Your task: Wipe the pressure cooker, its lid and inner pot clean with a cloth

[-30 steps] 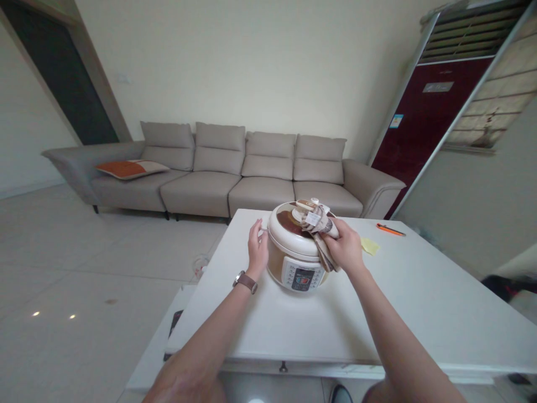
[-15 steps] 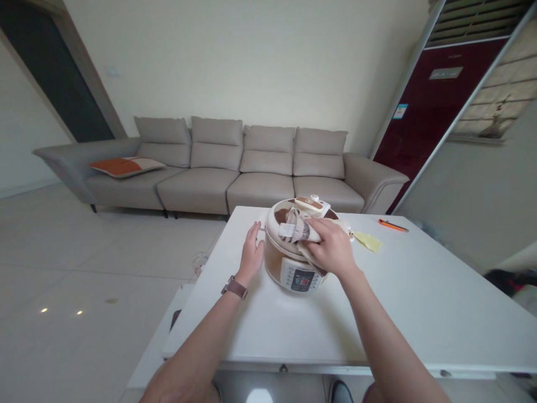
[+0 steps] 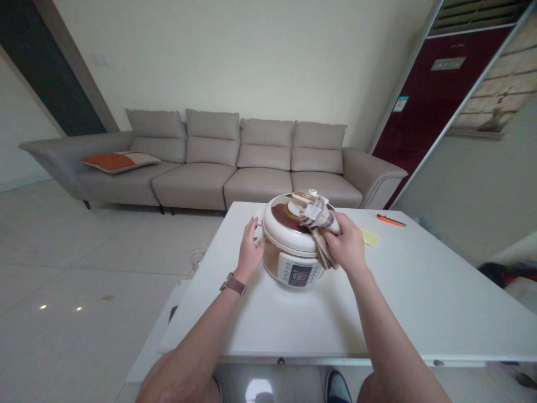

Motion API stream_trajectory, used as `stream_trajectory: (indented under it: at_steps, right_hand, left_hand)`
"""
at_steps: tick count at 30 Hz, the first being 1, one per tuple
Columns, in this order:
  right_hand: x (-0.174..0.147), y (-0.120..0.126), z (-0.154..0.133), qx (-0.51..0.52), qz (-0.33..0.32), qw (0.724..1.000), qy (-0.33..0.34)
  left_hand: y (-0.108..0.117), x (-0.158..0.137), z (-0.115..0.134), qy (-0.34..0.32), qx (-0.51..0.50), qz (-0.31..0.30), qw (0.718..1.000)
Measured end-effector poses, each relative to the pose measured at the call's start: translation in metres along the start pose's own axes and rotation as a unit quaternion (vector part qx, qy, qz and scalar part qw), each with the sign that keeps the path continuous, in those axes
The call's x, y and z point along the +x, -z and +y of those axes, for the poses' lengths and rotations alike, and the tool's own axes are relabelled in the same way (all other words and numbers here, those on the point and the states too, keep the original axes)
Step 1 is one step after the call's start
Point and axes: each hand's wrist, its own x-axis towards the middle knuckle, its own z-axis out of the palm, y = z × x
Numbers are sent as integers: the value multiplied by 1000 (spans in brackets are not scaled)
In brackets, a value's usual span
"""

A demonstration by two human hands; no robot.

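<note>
A white and brown electric pressure cooker stands on the white table, its button panel facing me. My right hand grips a bunched beige striped cloth with a white tag. The cloth lies against the right part of the cooker's lid and hangs down over its front right side. On the cooker's left, my left hand is upright by the side handle, fingers stretched and thumb apart. Whether its palm touches the cooker I cannot tell. A watch sits on my left wrist.
To the right on the table lie a yellow piece of paper or cloth and an orange utility knife. Beyond the table is a grey sofa with an orange and white cushion. A dark red cabinet-like unit stands back right.
My right hand has moved the cloth to the right across the lid, uncovering more of the lid's brown top. My left hand stays beside the cooker. The view has shifted slightly.
</note>
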Motion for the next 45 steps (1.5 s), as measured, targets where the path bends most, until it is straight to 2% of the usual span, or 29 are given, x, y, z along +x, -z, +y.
stream_trajectory:
  at_steps: [2, 3, 6, 7, 9, 12, 13, 14, 17, 18, 22, 23, 26, 27, 31, 32, 35, 37, 40, 43, 45]
  right_hand:
    - [-1, -1, 6, 3, 42, 999, -26]
    - [-2, -1, 6, 0, 39, 999, -5]
    - [-4, -1, 2, -10, -41, 992, 116]
    - [-4, -1, 1, -9, -59, 989, 138]
    - [-4, -1, 2, -2, -48, 992, 118]
    - [-3, -3, 9, 7, 28, 999, 25]
    - [-4, -3, 11, 6, 40, 999, 17]
    - [-5, -4, 12, 3, 38, 999, 31]
    - [-7, -6, 13, -3, -23, 992, 124]
    - [-7, -6, 13, -2, -32, 991, 132]
    - [-7, -7, 16, 3, 42, 998, 44]
    - [-7, -7, 17, 4, 44, 998, 47]
    - [-7, -6, 18, 10, -17, 993, 118]
    - [-8, -5, 18, 14, -28, 992, 124]
    - [-9, -7, 19, 22, 44, 998, 29]
    - [-9, -7, 19, 24, 47, 998, 32]
    - [-11, -7, 20, 25, -8, 994, 104]
    - [-11, -8, 20, 24, -1, 996, 90]
    - [-12, -9, 19, 15, 56, 998, 29]
    - [-14, -11, 18, 15, 14, 995, 97]
    - [-15, -12, 17, 29, 7, 994, 109]
  left_hand:
    - [1, 0, 0, 1, 0, -4, 1000]
    - [1, 0, 0, 1, -3, -3, 1000]
    - [0, 0, 1, -4, -13, 3, 1000]
    - [0, 0, 1, -2, -14, 4, 1000]
    - [1, -1, 2, 4, -12, -1, 1000]
    - [4, -1, 2, 10, -10, -18, 1000]
    - [4, 0, 2, 9, -10, -22, 1000]
    - [5, 0, 2, 8, -10, -24, 1000]
    - [6, 1, 1, 7, -7, -19, 1000]
    - [6, 1, 1, 7, -7, -17, 1000]
    - [7, 0, -1, 13, -10, -28, 999]
    - [7, 0, -1, 16, -10, -30, 999]
    - [7, 0, -1, 17, -12, -29, 999]
    - [7, 0, -1, 16, -13, -27, 999]
    - [8, 1, -1, 11, -19, -26, 999]
    - [9, 1, -1, 11, -18, -28, 999]
    - [11, 1, 0, 14, -13, -33, 999]
    - [11, 1, 0, 16, -15, -31, 999]
    - [12, 2, -1, 12, -19, -31, 999]
    - [12, 2, -3, 6, -17, -34, 999]
    - [11, 2, -3, 5, -18, -32, 999]
